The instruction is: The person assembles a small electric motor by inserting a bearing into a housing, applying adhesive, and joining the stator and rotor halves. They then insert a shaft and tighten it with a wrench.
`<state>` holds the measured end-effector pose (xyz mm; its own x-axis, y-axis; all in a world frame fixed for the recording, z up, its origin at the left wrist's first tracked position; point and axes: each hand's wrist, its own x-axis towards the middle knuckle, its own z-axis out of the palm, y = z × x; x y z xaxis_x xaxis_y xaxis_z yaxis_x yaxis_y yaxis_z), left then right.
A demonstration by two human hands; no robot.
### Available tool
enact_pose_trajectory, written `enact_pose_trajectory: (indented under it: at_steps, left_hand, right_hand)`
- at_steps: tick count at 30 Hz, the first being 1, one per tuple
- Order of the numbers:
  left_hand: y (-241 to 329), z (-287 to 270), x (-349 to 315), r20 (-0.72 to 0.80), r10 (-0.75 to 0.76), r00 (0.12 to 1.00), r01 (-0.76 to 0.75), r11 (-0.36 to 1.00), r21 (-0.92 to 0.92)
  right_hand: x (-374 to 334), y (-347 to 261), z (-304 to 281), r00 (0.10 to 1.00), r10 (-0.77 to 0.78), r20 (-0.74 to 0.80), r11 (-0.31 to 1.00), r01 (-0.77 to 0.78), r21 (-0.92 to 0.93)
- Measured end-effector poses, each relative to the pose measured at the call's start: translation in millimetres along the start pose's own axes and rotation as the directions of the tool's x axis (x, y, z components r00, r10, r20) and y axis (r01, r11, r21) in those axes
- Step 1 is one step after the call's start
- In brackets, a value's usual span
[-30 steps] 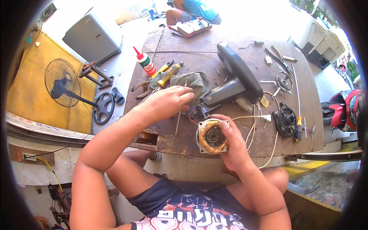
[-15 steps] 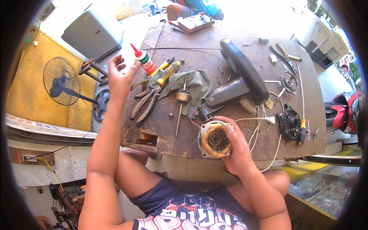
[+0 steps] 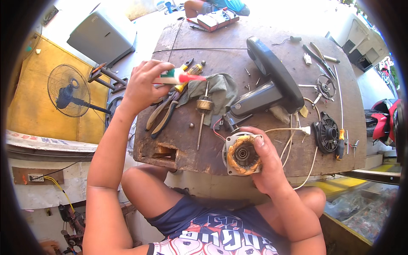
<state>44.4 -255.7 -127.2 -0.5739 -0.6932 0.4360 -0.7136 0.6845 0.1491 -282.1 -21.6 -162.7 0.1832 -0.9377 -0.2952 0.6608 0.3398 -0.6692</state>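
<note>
My left hand (image 3: 146, 83) is closed round a small squeeze bottle (image 3: 170, 77) with a red pointed nozzle, tilted so the nozzle points right. The bottle hangs above pliers (image 3: 165, 119) and a grey-green rag (image 3: 223, 87). My right hand (image 3: 270, 163) grips a motor stator (image 3: 243, 154) with copper-coloured windings, its open bore and bearing seat facing me at the table's near edge. Wires join it to a dark fan base and neck (image 3: 265, 95) lying behind it. Left of the stator, a rotor on its shaft (image 3: 205, 106) rests on the table with its upper end against the rag.
On the wooden table (image 3: 204, 51) lie a black motor cover (image 3: 326, 132), a screwdriver (image 3: 340, 144), more pliers (image 3: 321, 61), a metal ring bracket (image 3: 325, 87) and a white cable (image 3: 312, 170). A square hole (image 3: 165, 153) breaks the near left corner. A person (image 3: 221, 5) sits beyond the far edge.
My left hand has taken hold of the squeeze bottle, lifted it and tipped it from upright to nearly level. The right hand still holds the stator in about the same place.
</note>
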Motion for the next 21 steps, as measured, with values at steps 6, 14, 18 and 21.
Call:
enact_pose_trajectory:
  at_steps: [6,14,18,21]
  left_hand:
    - [18.4,-7.7,-2.9,0.072,0.056,0.996,-0.075,0.953,0.294]
    - [22.2,-10.6,5.6,0.109,0.133,0.985,-0.162,0.931,0.328]
    - [26.3,-13.1,9.8,0.149,0.107,0.983,-0.148,0.944,0.296]
    - [29.6,-14.7,12.6,0.132,0.108,0.985,-0.145,0.936,0.320]
  right_hand:
    - [-0.7,1.1,-0.4,1.000,-0.011,0.002,1.000,0.011,-0.022]
    - [-0.7,0.9,-0.5,1.000,-0.014,0.013,0.999,0.015,-0.035]
    - [0.0,1.5,-1.2,1.000,-0.005,-0.007,0.999,0.004,-0.048]
    - [0.6,2.2,-1.8,1.000,-0.001,-0.005,0.999,0.000,-0.052]
